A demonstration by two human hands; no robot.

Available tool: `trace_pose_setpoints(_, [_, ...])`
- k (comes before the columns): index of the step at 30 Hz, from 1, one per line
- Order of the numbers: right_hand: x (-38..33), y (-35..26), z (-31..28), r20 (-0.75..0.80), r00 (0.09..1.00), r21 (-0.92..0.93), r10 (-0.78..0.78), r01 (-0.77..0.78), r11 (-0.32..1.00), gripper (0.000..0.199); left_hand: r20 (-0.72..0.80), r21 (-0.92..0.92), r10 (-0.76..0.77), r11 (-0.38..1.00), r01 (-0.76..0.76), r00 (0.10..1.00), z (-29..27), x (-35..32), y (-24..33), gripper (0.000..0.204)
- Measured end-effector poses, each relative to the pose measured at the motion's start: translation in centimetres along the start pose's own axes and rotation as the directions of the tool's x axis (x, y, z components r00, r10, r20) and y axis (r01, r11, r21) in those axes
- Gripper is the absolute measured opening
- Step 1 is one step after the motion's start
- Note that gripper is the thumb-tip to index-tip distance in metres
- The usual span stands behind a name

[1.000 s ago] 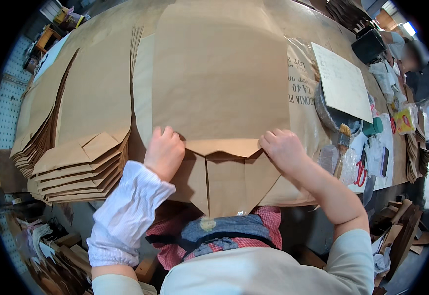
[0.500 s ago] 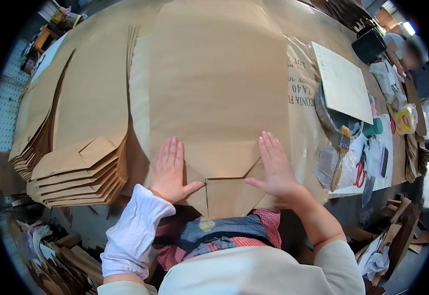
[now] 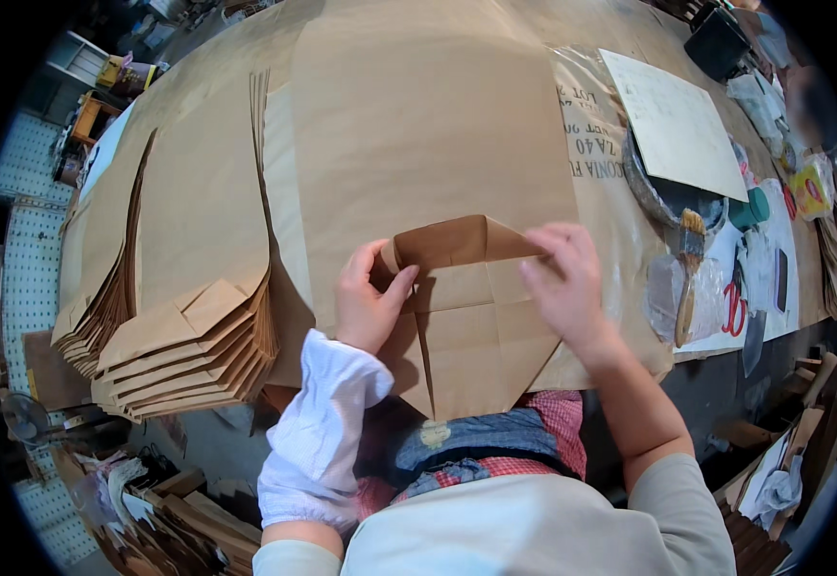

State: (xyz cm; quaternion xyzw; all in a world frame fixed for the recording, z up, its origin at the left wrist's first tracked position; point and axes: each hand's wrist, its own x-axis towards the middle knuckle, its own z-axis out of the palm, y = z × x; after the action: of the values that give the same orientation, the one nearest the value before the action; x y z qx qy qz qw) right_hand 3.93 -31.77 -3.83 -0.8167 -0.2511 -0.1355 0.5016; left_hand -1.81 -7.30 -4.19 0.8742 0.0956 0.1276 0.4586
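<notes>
A large brown paper bag (image 3: 438, 125) lies flat before me, its folded bottom end nearest my body. The upper flap of that end stands raised and shows a shadowed pocket under it. My left hand (image 3: 370, 296) pinches the flap's left corner between thumb and fingers. At the flap's right corner is my right hand (image 3: 567, 283), smeared by motion; its thumb and fingers are near the paper edge, and whether they grip it does not show. Creases cross the bag's bottom panel, and its lower edge reaches my apron.
Stacks of folded paper bags (image 3: 198, 192) lie at the left. On the right are a bucket (image 3: 644, 178) partly covered by a white board (image 3: 673, 120), a brush (image 3: 689, 278), red-handled scissors (image 3: 733, 309) and a phone (image 3: 780, 278). Scrap paper (image 3: 164, 518) lies below the table at left.
Both hands were lying flat on the folded bottom. The left now pinches the flap and the right has lifted off, blurred. The flap has risen from flat, opening the pocket.
</notes>
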Motion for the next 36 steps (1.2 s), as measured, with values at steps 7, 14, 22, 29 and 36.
trace_pose_setpoints(7, [1.4,-5.7,8.2,0.221,0.975,0.118,0.020,-0.047,0.992,0.012,0.342,-0.234,0.146,0.970,-0.067,0.928,-3.3,1.0,-1.5,0.036])
trace_pose_setpoints(14, [-1.2,-7.2,9.3,0.296,0.955,-0.076,0.005,0.018,0.997,0.021,0.286,0.129,-0.154,0.984,0.121,0.946,0.0,7.0,-0.8,0.031])
trace_pose_setpoints(22, [9.4,-5.1,3.5,0.553,0.729,-0.229,-0.403,0.598,0.768,0.018,0.432,0.066,-0.174,0.985,0.162,0.885,-1.5,8.4,0.6,0.020])
trace_pose_setpoints(29, [0.6,-5.9,1.8,0.927,0.306,-0.138,-0.217,0.816,0.561,0.027,0.140,0.349,0.047,0.932,-0.094,0.989,0.0,7.1,1.8,0.009])
trace_pose_setpoints(36, [3.7,-6.6,1.2,0.868,0.233,-0.470,0.439,0.675,0.569,0.040,0.798,0.361,0.402,0.279,-0.890,0.449,0.8,-0.4,6.1,0.014])
